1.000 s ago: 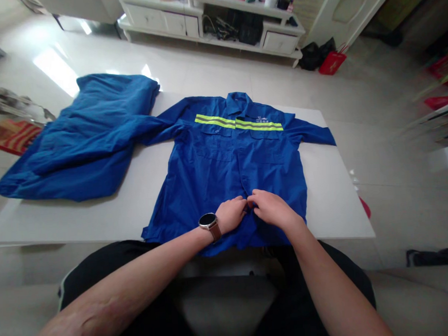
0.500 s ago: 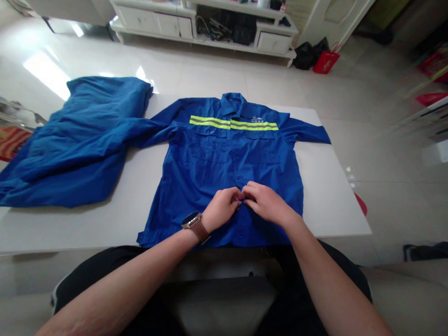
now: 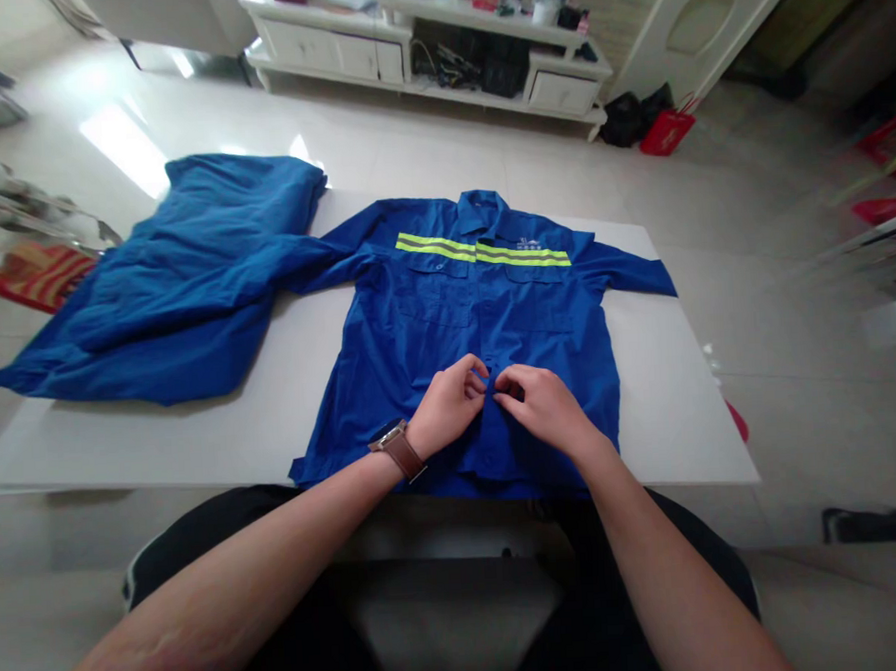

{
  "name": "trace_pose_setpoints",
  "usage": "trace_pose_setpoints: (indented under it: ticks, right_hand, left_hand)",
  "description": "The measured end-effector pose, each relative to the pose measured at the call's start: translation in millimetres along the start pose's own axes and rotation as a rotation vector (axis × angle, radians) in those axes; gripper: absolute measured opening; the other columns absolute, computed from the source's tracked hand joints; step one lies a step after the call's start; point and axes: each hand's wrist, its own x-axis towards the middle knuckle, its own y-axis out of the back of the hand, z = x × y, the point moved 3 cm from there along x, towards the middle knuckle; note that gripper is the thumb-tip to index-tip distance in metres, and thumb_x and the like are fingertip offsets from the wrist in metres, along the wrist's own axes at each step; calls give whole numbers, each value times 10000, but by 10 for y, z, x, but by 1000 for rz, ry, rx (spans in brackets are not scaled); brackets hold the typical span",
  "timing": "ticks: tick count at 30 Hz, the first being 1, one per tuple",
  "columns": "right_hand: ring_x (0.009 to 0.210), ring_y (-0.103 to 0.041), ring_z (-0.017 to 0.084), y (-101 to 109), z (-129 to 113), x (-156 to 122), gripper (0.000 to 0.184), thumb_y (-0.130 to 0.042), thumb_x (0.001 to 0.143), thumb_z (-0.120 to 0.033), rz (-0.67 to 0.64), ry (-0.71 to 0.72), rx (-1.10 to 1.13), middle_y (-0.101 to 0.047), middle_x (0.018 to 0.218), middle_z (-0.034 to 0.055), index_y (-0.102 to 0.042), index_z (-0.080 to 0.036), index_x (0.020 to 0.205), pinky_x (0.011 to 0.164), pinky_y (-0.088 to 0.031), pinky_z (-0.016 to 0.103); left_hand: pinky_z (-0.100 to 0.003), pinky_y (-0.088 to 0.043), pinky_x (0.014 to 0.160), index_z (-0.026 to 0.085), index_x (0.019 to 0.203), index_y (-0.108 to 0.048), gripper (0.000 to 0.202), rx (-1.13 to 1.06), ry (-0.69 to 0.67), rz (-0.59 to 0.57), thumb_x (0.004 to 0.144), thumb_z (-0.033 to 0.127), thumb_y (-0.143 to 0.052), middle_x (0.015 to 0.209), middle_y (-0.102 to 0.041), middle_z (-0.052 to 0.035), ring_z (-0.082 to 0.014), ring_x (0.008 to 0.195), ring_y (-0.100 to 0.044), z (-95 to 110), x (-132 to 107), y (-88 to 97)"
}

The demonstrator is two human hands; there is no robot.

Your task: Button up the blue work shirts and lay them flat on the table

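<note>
A blue work shirt (image 3: 447, 316) with a yellow reflective band across the chest lies flat, front up, on a white table (image 3: 669, 404). My left hand (image 3: 452, 405), with a watch on its wrist, pinches the shirt's front placket near the lower middle. My right hand (image 3: 546, 405) pinches the same placket right beside it, fingertips almost touching the left hand's. Both hands are closed on the cloth.
A second blue garment (image 3: 182, 279) lies crumpled on the table's left end and hangs over its edge. A white low cabinet (image 3: 432, 36) stands at the far wall, with a red bag (image 3: 667, 129) on the floor beside it. My dark-trousered legs are below the table's near edge.
Both hands have moved a little further up the shirt's front placket, staying close together and pinched on the cloth. The shirt itself has not shifted.
</note>
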Motion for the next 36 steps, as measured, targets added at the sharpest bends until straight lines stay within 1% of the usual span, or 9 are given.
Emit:
trace_pose_setpoints:
  ticks: [4,6,8,11,17,20,26,32,36]
  right_hand:
    - [791,-638,171,-12,-2,5,136,-629,854,-91,4,25,66,-719,891,25,-690,-211,880,740,-458,291]
    - [781,-635,169,-7,-11,4,129,-633,852,-96,16,31,81,-714,876,23,-691,-210,863,732,-456,289]
    - [766,-626,170,2,-20,3,105,-642,862,-121,31,30,48,-703,843,21,-682,-210,826,722,-446,291]
    - [772,-618,173,33,-33,0,123,-624,872,-125,54,45,9,-692,820,19,-664,-211,794,727,-437,293]
    - [778,-593,189,150,-44,-19,100,-636,808,-126,190,55,32,-649,785,17,-620,-215,764,733,-439,306]
    - [800,-592,187,131,-70,-22,98,-623,815,-127,156,87,83,-647,818,18,-604,-217,781,744,-442,305]
    - [866,-589,195,61,-150,-11,102,-615,830,-118,71,158,89,-642,859,29,-609,-209,782,801,-440,318]
    - [796,-612,169,49,-125,0,136,-591,790,-77,83,134,174,-657,850,22,-647,-200,779,754,-471,296]
    - [760,-630,165,29,-76,15,120,-622,773,-112,128,31,247,-665,818,2,-619,-213,838,720,-504,286]
  left_hand:
    - [-218,-490,659,213,967,-573,293,45,-20,1,753,14,-552,744,-647,40,-110,672,-633,19,-5,7]
    - [-222,-493,664,216,972,-575,287,65,-20,11,759,24,-559,754,-655,37,-115,686,-642,13,-2,11]
    - [-228,-500,670,217,970,-574,278,66,-16,10,762,34,-567,756,-664,36,-122,696,-653,7,3,9]
    - [-237,-516,683,219,964,-572,266,51,-11,2,761,47,-582,750,-673,35,-132,706,-671,16,8,2]
    - [-248,-535,696,219,986,-569,248,25,3,8,778,93,-619,758,-688,26,-142,714,-681,60,11,7]
    - [-243,-532,705,220,988,-569,267,36,-2,9,767,80,-617,758,-686,30,-137,715,-676,72,7,4]
    - [-228,-502,679,220,981,-571,318,68,-9,6,731,24,-569,752,-681,38,-130,702,-665,86,-6,5]
    - [-224,-505,690,221,1004,-578,321,48,12,44,739,40,-573,770,-687,33,-125,715,-668,35,1,16]
    - [-220,-512,679,218,997,-574,326,-29,29,62,727,37,-593,755,-677,36,-120,694,-663,42,10,14]
